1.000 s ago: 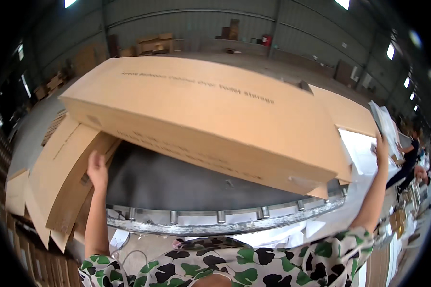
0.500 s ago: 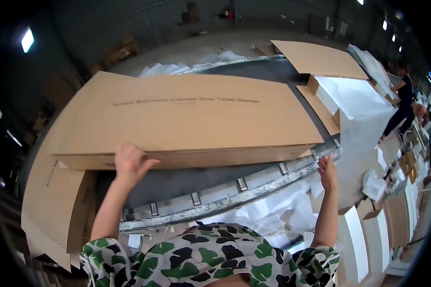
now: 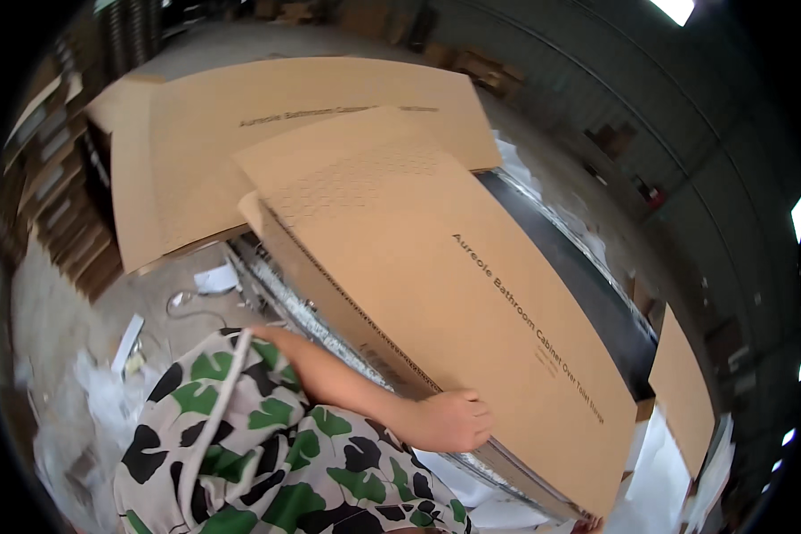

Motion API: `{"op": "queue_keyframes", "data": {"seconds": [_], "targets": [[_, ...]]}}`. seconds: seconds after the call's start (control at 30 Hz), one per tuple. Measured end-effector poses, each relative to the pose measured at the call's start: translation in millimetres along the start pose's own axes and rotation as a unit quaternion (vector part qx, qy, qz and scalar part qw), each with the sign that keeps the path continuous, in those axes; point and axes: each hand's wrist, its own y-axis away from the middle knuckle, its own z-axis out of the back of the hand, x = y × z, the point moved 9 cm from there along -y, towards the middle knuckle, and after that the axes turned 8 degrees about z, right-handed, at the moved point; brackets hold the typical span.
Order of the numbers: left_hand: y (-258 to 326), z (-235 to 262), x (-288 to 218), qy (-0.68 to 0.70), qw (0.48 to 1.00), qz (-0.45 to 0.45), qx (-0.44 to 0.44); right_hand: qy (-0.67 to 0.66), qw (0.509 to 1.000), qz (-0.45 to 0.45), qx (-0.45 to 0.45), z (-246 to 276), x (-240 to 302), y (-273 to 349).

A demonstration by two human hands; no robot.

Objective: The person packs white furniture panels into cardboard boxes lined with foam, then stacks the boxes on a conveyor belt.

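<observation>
A long, flat brown cardboard box with dark print on its lid lies slantwise across the conveyor. My left hand is closed at its near long edge, with fingers curled against the lid's rim. At the box's near right corner, by the picture's lower edge, a small reddish patch may be fingertips of my right hand; too little shows to tell how they are held. Another long cardboard box lies beyond the first at the upper left, and the first box's end overlaps it in view.
The dark conveyor belt with its metal side rail runs under the boxes. Stacked cartons stand at the left. Plastic wrap and scraps litter the floor. At the right, a cardboard flap stands beside white sheeting.
My view has swung left, so the box now runs diagonally and the second box shows at upper left. My left hand stays at the box's edge; my right hand has nearly left the picture.
</observation>
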Motion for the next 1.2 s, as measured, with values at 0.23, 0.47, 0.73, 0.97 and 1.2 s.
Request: {"op": "queue_keyframes", "data": {"seconds": [0.23, 0.47, 0.73, 0.97, 1.2], "targets": [[35, 22, -6, 0.058, 0.989, -0.123, -0.057, 0.276, 0.94, -0.072, -0.185, -59, 36, 26], [313, 53, 241, 0.036, 0.858, 0.49, 0.15, 0.631, 0.716, 0.228, -0.192, -253, 145, 95], [378, 39, 417, 0.067, 0.676, 0.734, -0.001, 0.363, 0.755, 0.337, 0.43, -648, 123, 264], [348, 17, 482, 0.217, 0.678, 0.701, -0.043, 0.501, 0.611, 0.394, 0.47, -710, 111, 315], [261, 38, 577, 0.356, 0.681, 0.599, -0.224, 0.49, 0.715, 0.347, 0.36, -697, 152, 310]]}}
